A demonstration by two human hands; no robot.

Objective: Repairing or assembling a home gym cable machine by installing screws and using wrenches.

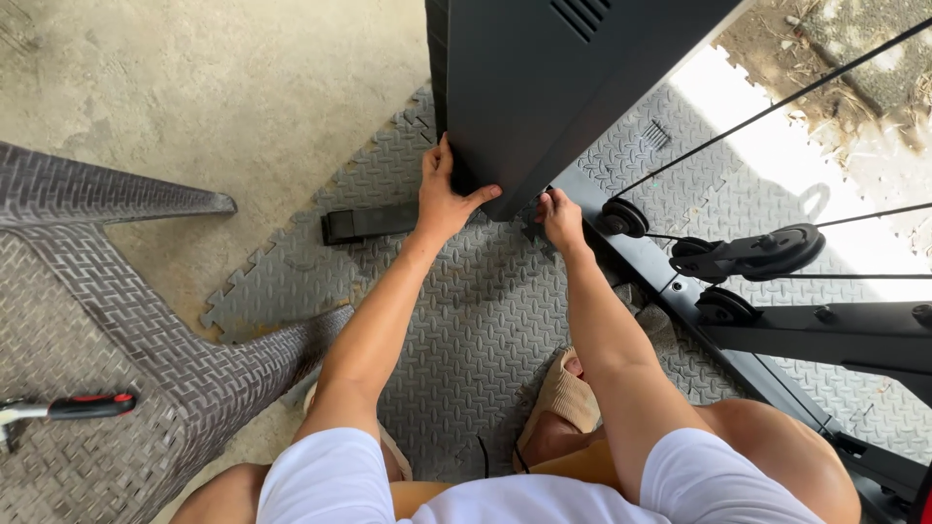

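Observation:
A tall black metal cover panel (544, 87) of an exercise machine stands on grey interlocking floor mats (466, 320). My left hand (442, 199) grips the panel's lower left corner, thumb under its bottom edge. My right hand (560, 218) is closed at the panel's lower right corner, where it meets the black frame rail (660, 281); what the fingers pinch is too small to make out. I am crouched, knees and tan sandals (568, 398) below.
Black pulleys (777, 250) and cables (777, 107) sit right of the panel. A black base foot (364, 223) lies left of my left hand. A grey woven plastic chair (107, 330) at left carries a red-and-black handled tool (87, 406). Bare concrete (214, 87) lies beyond.

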